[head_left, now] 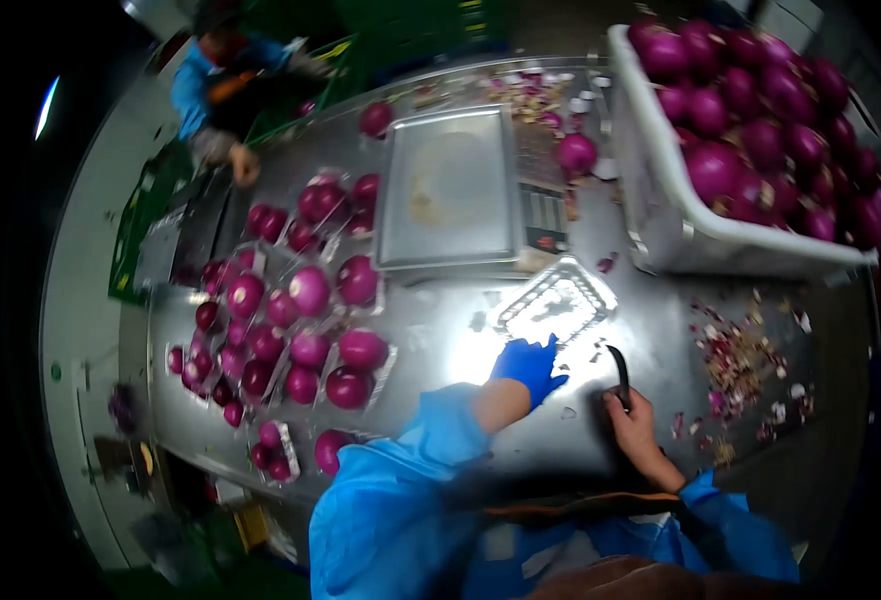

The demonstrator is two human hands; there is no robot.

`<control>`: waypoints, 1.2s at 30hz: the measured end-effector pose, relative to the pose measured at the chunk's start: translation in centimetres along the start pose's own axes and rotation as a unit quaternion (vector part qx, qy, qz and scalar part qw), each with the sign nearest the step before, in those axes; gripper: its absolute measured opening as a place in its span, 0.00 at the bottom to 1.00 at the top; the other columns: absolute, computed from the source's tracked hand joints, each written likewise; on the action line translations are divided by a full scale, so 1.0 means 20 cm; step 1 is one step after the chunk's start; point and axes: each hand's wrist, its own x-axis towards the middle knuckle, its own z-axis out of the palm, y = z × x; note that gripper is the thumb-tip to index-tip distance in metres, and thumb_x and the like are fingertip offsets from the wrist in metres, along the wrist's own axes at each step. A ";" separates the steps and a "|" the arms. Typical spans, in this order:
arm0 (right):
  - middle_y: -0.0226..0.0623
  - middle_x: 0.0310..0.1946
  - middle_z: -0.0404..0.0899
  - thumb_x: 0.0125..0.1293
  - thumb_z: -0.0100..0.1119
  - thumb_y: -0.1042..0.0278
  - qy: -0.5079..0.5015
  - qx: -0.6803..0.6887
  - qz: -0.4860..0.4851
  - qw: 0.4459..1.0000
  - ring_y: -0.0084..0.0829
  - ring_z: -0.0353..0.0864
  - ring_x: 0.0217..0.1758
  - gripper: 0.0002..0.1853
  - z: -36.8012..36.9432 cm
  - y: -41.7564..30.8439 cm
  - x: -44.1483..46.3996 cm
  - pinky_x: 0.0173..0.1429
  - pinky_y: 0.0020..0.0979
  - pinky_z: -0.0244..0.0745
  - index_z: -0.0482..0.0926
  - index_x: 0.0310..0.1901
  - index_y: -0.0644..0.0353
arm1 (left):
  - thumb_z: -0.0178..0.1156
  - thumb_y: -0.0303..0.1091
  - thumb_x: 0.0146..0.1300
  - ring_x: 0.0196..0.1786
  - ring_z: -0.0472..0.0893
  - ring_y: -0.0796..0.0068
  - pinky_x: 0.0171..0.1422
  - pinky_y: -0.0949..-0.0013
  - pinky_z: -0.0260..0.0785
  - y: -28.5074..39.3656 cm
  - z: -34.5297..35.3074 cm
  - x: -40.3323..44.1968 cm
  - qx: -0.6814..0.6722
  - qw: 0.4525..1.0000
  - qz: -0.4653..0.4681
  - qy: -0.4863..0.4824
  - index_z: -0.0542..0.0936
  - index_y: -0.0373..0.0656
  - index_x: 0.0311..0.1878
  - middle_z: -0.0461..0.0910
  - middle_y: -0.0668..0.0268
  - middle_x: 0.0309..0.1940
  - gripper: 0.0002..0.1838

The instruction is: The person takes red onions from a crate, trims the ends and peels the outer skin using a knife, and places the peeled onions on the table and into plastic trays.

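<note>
My left hand [529,372], in a blue glove, is at the near edge of a clear plastic tray [561,300] on the metal table. Its fingers are spread apart; whether they touch the tray I cannot tell. The tray holds no onions and catches bright glare. My bare right hand [633,425] is closed around the handle of a small knife with a dark curved blade [620,368], which points away from me. To the left, several clear trays of peeled red onions [310,291] stand close together.
A white crate [651,150] heaped with red onions stands at the right. Ahead is a scale with a flat metal platform [446,190]. Onion skins [731,360] litter the table's right side. Another person's hand [245,165] is at the far left, beside green crates [146,220].
</note>
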 end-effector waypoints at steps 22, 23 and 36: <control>0.22 0.19 0.69 0.72 0.54 0.67 0.128 0.162 0.045 0.977 0.14 0.65 0.19 0.08 -0.70 0.20 -0.14 0.22 0.20 0.60 0.80 0.40 0.62 | 0.62 0.46 0.63 0.55 0.79 0.53 0.62 0.54 0.69 0.70 -0.04 0.07 -0.066 0.976 0.198 0.062 0.76 0.47 0.64 0.78 0.52 0.55 0.27; 0.22 0.19 0.69 0.73 0.54 0.67 0.124 0.178 0.037 0.975 0.14 0.64 0.18 0.08 -0.75 0.14 -0.16 0.22 0.20 0.60 0.79 0.40 0.62 | 0.64 0.45 0.62 0.62 0.74 0.52 0.67 0.54 0.64 0.70 -0.08 0.10 -0.081 0.971 0.209 0.081 0.71 0.45 0.67 0.73 0.52 0.62 0.31; 0.24 0.18 0.68 0.73 0.52 0.68 0.098 0.205 0.035 0.973 0.15 0.63 0.16 0.08 -0.93 0.34 -0.15 0.21 0.20 0.60 0.75 0.38 0.62 | 0.75 0.44 0.49 0.61 0.76 0.51 0.65 0.58 0.69 0.44 -1.16 1.20 0.044 0.995 0.085 0.026 0.58 0.51 0.76 0.74 0.50 0.60 0.52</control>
